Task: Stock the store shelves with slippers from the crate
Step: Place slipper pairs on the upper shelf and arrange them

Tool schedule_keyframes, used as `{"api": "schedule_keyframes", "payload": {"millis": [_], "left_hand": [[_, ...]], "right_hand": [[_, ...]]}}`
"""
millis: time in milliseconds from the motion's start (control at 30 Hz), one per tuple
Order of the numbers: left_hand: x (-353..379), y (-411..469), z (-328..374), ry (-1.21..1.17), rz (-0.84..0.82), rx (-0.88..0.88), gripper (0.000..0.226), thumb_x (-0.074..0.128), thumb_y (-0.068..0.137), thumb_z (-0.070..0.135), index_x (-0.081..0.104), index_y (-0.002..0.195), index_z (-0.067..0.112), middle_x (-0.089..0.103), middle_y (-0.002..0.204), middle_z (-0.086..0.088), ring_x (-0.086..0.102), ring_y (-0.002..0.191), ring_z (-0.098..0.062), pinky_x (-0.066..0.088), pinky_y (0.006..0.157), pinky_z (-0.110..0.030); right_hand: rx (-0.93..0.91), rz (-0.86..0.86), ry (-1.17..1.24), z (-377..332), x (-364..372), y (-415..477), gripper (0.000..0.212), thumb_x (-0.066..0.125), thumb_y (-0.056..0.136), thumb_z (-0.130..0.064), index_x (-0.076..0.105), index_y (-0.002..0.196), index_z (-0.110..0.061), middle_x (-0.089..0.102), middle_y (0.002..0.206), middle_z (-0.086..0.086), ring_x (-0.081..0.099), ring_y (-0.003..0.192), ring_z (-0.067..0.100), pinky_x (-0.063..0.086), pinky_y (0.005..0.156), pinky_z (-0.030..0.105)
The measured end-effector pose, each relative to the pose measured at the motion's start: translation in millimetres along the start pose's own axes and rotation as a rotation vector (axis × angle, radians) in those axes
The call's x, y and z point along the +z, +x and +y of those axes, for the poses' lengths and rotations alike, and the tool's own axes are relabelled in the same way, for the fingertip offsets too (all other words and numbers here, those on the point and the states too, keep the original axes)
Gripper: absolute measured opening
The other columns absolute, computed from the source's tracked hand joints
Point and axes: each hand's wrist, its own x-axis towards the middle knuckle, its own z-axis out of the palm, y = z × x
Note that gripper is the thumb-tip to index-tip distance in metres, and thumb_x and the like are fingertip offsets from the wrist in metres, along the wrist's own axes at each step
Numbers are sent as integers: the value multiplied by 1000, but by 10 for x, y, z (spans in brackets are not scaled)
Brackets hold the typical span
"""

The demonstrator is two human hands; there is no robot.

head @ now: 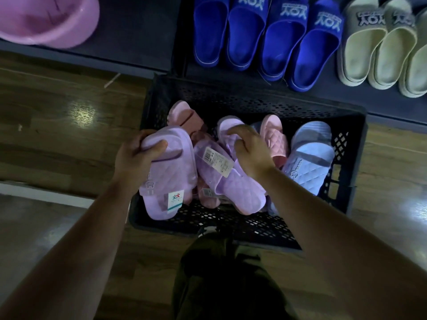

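Note:
A black perforated crate (346, 162) sits on the wooden floor below the shelf and holds several slippers. My left hand (136, 155) grips a lilac quilted slipper (171, 176) by its heel end, over the crate's left side. My right hand (249, 148) reaches into the crate with curled fingers on a second lilac slipper (224, 179) that carries a white tag. Pink slippers (275, 137) and a light blue slipper (309, 162) lie to the right inside the crate.
The dark shelf (335, 93) above the crate carries several blue slippers (261, 35) and beige slippers (379, 42) in a row. A pink plastic basin (48, 19) sits at the upper left. My dark trouser leg (221, 280) is below the crate.

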Motion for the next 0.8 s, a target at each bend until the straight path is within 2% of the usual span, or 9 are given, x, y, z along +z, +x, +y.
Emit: {"api": "schedule_keyframes", "payload": {"millis": [33, 100, 200, 300, 400, 533, 633, 733, 800], "left_hand": [[-1, 3, -6, -8, 2, 7, 29, 66, 70, 49, 67, 95, 34, 71, 86, 7, 66, 88, -20, 53, 80, -50], [0, 11, -15, -16, 7, 19, 25, 67, 68, 50, 67, 90, 38, 71, 82, 11, 66, 84, -18, 52, 78, -47], [15, 20, -19, -22, 11, 29, 27, 67, 67, 50, 67, 90, 36, 71, 81, 11, 66, 82, -14, 52, 77, -41], [15, 28, -25, -12, 21, 7, 26, 67, 66, 51, 67, 88, 37, 70, 79, 12, 65, 81, -13, 52, 76, -40], [15, 21, -14, 6, 29, -19, 28, 68, 66, 53, 67, 89, 38, 71, 84, 8, 66, 87, -18, 54, 81, -47], [22, -3, 48, 108, -3, 1, 38, 63, 66, 62, 67, 91, 34, 70, 83, 4, 66, 83, -20, 54, 73, -43], [47, -9, 91, 141, -11, -8, 46, 64, 66, 61, 67, 96, 27, 69, 82, 4, 65, 79, -17, 52, 69, -40], [64, -10, 96, 149, -3, -27, 39, 65, 68, 56, 66, 95, 27, 69, 84, 3, 65, 82, -18, 52, 71, -40], [65, -22, 99, 139, -13, -25, 41, 64, 65, 60, 65, 94, 31, 68, 85, 4, 65, 82, -18, 52, 72, -41]], "right_hand": [[9, -100, -30, -43, 50, 102, 38, 36, 85, -16, 65, 106, -2, 65, 110, 16, 57, 105, 31, 42, 86, 31], [50, -282, -227, -41, 166, 264, 37, 41, 89, -31, 60, 111, -8, 63, 111, 16, 57, 106, 34, 45, 84, 35], [41, -410, -543, 1, 229, 367, 43, 50, 84, -49, 53, 119, -23, 59, 121, 11, 53, 113, 35, 41, 92, 42], [17, -460, -584, 31, 175, 395, 42, 51, 82, -55, 48, 121, -38, 49, 128, 9, 39, 124, 36, 31, 98, 53], [22, -533, -607, 91, 49, 367, 47, 46, 80, -69, 47, 121, -46, 42, 129, 11, 31, 127, 39, 29, 101, 58], [115, -525, -707, 65, -73, 255, 61, 45, 71, -80, 58, 115, -40, 38, 133, 11, 26, 126, 38, 25, 103, 60], [152, -577, -774, 35, -29, 194, 68, 44, 71, -80, 54, 123, -38, 31, 140, 9, 20, 129, 37, 18, 103, 63], [111, -569, -792, 12, 86, 180, 69, 52, 74, -70, 52, 126, -25, 40, 135, 9, 29, 125, 36, 26, 98, 60], [93, -517, -785, 1, 116, 140, 70, 56, 73, -64, 50, 123, -15, 47, 128, 11, 36, 121, 36, 32, 95, 54]]}}
